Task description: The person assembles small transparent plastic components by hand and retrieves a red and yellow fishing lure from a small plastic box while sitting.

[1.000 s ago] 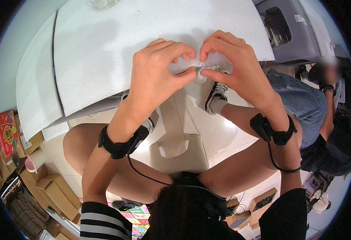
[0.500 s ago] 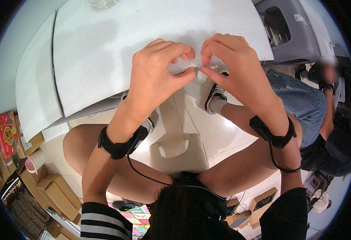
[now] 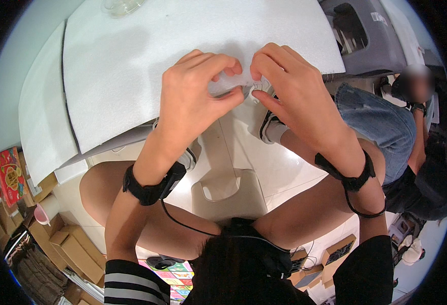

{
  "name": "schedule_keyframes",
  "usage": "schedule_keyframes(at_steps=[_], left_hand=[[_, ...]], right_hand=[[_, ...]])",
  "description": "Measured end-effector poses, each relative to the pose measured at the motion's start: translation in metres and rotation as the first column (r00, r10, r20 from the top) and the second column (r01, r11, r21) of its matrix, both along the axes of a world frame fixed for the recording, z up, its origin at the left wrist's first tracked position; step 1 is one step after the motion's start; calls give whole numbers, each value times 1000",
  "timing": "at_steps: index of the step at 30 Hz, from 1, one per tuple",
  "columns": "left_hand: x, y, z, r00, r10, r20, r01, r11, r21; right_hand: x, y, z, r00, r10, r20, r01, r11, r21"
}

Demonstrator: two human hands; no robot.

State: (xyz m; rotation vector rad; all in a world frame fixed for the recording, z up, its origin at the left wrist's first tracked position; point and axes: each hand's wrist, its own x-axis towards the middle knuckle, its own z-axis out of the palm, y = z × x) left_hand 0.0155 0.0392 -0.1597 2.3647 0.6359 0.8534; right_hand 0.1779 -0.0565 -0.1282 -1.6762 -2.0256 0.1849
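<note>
Above the front edge of the white foam-covered table (image 3: 116,86), my two hands face each other with only a narrow gap between them. My left hand (image 3: 188,86) has curled fingers, and its thumb stands apart from the index finger. My right hand (image 3: 294,84) mirrors it, thumb and index fingertip a little apart. Pale white shows in the space between the fingertips. Whether that is only the table's edge or also something thin and clear, I cannot make out. Nothing else is visible in either hand.
A clear round container (image 3: 121,6) sits at the table's far edge. On the right are a grey plastic piece (image 3: 376,46) and a seated person in jeans (image 3: 373,122). A beige stool (image 3: 228,201) stands between my legs. Cardboard boxes (image 3: 78,249) lie lower left.
Both hands have shifted slightly left in the picture. The right thumb and index fingertip have parted a little. The left hand keeps its curled shape.
</note>
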Motion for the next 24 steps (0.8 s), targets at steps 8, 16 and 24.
schedule_keyframes(at_steps=[8,16,24], left_hand=[[-2,0,0,1000,2,19,-2,1000,2],[-3,0,0,1000,0,-6,0,1000,26],[-3,-1,0,1000,-1,-10,2,1000,12]], right_hand=[[0,1,-11,981,41,192,-52,997,54],[0,1,-11,990,71,122,-81,993,82],[1,0,-10,988,74,134,-86,992,87]])
